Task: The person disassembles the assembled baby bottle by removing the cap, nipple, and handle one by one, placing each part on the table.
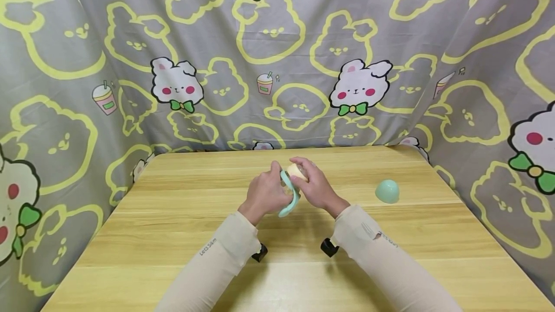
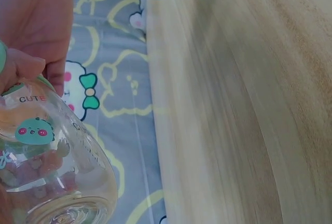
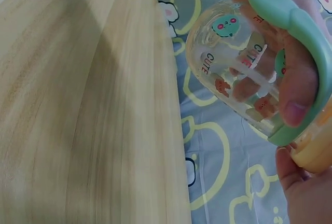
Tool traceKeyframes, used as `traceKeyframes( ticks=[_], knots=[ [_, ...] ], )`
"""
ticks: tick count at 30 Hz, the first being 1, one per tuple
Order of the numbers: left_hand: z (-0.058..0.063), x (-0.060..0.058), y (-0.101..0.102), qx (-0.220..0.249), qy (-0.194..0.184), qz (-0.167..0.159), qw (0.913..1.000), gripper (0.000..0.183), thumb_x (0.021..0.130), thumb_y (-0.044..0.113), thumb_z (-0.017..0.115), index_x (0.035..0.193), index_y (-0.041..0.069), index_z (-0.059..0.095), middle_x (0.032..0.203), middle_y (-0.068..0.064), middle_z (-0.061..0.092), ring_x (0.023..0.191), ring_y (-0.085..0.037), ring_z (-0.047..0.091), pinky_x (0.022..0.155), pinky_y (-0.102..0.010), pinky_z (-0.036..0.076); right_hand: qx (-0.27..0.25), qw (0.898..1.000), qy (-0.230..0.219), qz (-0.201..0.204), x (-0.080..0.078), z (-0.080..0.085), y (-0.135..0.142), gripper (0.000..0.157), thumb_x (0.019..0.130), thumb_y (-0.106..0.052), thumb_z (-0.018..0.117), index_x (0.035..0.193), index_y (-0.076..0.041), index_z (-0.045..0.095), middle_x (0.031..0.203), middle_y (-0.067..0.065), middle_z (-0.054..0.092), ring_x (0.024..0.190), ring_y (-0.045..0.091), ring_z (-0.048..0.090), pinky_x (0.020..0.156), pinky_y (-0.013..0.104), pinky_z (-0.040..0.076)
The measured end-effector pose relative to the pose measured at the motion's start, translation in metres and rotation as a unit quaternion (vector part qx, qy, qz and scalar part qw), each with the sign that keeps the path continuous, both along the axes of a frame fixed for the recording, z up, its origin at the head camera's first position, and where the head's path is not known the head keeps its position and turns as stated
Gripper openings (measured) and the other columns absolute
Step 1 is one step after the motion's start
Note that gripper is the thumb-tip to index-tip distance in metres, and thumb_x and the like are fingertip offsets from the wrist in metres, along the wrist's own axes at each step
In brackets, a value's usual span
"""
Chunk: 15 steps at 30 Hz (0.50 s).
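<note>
A clear baby bottle point(image 3: 228, 73) with printed cartoon faces and a mint-green handle ring point(image 3: 316, 58) is held in the air above the table. My left hand point(image 1: 268, 191) grips it, with fingers passing through the handle. In the right wrist view the bottle lies tilted, its base toward the upper left. My right hand point(image 1: 320, 188) pinches the pale yellow collar point(image 1: 297, 172) at the bottle's top end. The bottle body point(image 2: 72, 167) looks see-through, with fingers showing behind it. Part of the collar is hidden by the right hand.
A mint-green domed cap point(image 1: 387, 191) sits on the wooden table point(image 1: 195, 235) to the right of the hands. Behind the table and along its sides hangs a grey cartoon-print curtain point(image 1: 269, 124). Black wrist-camera pieces point(image 1: 329, 247) hang under both sleeves.
</note>
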<state>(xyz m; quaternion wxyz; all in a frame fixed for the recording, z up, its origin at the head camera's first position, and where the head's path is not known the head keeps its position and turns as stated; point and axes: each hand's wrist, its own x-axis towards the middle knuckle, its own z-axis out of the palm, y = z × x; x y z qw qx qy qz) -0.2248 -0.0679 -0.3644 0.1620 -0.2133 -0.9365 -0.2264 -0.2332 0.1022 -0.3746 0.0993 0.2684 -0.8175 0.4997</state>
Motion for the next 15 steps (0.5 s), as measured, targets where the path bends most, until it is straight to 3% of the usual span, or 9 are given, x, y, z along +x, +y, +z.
traceKeyframes(
  ticks=[9,15],
  knots=[
    [0.0009,0.0002,0.0012,-0.007,0.0,0.004,1.0,0.044,0.069,0.027,0.071,0.096,0.008,0.043,0.055,0.003,0.044,0.042,-0.012,0.041,0.04,-0.028,0.033,-0.018,1.0,0.005,0.004,0.0001,0.0003,-0.0017,0.039,0.096,-0.018,0.052,0.131,0.0,0.049,0.108,0.017,0.053,0.092,0.026,0.051,0.078,0.04,0.044],
    [0.0012,0.0004,0.002,-0.008,0.004,0.007,0.9999,0.044,0.068,0.03,0.07,0.095,0.008,0.043,0.055,0.002,0.044,0.043,-0.014,0.042,0.04,-0.028,0.034,-0.012,0.999,0.014,-0.028,-0.0017,-0.0005,-0.0047,0.033,0.094,-0.023,0.06,0.122,-0.009,0.052,0.104,0.014,0.054,0.085,0.025,0.051,0.066,0.036,0.046]
  ],
)
